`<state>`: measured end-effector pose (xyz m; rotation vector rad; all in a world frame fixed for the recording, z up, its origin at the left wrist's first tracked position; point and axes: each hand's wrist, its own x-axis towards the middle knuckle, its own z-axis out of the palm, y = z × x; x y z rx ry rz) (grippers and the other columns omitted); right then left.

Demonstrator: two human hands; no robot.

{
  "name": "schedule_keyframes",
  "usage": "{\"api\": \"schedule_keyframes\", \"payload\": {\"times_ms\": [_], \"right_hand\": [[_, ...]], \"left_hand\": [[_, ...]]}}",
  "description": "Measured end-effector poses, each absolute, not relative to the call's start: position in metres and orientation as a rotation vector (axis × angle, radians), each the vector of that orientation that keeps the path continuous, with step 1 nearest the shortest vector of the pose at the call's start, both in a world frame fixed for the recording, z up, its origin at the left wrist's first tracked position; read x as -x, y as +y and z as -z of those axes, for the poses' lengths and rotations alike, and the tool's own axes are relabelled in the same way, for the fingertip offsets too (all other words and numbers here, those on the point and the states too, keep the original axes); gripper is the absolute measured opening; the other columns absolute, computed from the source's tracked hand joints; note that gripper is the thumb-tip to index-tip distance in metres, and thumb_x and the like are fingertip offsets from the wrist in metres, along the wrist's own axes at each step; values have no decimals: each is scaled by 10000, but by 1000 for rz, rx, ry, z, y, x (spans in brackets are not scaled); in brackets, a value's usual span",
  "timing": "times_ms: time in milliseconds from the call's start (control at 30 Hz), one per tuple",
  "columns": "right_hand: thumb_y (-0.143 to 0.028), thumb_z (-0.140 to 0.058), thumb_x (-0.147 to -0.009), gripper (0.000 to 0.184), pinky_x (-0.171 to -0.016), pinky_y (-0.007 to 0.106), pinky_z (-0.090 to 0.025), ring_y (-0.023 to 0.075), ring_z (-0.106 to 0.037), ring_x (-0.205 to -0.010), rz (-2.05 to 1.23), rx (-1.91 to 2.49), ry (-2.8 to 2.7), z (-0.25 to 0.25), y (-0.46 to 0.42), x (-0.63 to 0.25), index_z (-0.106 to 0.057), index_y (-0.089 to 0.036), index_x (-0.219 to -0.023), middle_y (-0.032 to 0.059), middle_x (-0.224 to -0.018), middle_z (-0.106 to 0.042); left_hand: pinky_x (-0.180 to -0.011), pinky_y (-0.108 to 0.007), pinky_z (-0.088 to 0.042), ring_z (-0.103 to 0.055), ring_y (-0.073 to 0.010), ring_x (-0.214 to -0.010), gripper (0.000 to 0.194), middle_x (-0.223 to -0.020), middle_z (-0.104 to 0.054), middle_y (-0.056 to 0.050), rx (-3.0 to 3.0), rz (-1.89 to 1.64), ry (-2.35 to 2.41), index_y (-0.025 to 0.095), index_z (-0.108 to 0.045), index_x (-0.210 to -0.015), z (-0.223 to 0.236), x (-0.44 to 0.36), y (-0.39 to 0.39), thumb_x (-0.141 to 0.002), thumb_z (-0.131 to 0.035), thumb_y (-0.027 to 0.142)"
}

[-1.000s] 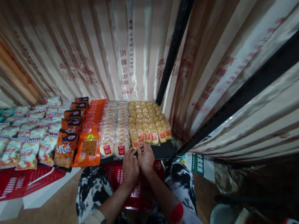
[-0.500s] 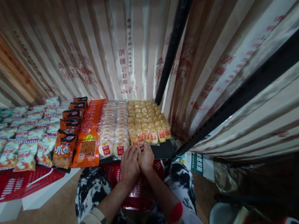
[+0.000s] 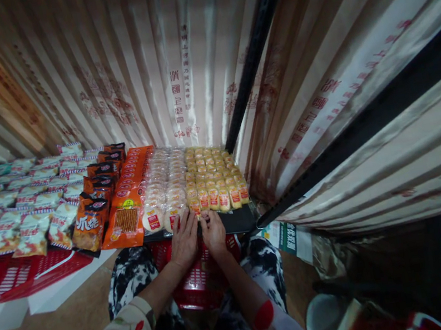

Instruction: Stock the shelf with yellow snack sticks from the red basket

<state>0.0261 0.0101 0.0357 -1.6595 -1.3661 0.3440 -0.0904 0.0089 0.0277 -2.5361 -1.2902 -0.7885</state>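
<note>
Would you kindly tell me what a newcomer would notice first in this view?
Probably the bright orange packets, left of centre on the black shelf, before the pale curtain. Then the left hand and right hand, side by side at the shelf's front edge.

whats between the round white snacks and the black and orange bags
In the head view, flat orange packs lie between the round white snacks and the black and orange bags.
</note>
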Motion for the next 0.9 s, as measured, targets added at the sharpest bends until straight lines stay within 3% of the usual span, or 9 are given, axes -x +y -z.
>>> {"api": "schedule_keyframes", "payload": {"times_ms": [300,900], "right_hand": [[-178,-429,-812,116,-729,273,-432,162,-543,-749,-293,1725,-1438,-34,14,-31,-543,-197,-823,32,-807,-580],[-271,-446,-836,147,-663,255,-448,132,-533,-663,-316,1683,-1367,-36,12,-33,-555,-175,-855,29,-806,-564]], "left_hand": [[-1104,-477,-233,-303,-228,-1345,366,-1330,-514,-106,2542,823,-1291,119,-516,-1219,-27,89,16,-886,-370,158],[-1114,-465,-187,-273,-235,-1359,428,-1379,-459,-105,2573,815,-1213,160,-485,-1276,-23,94,21,-851,-432,175]]}}
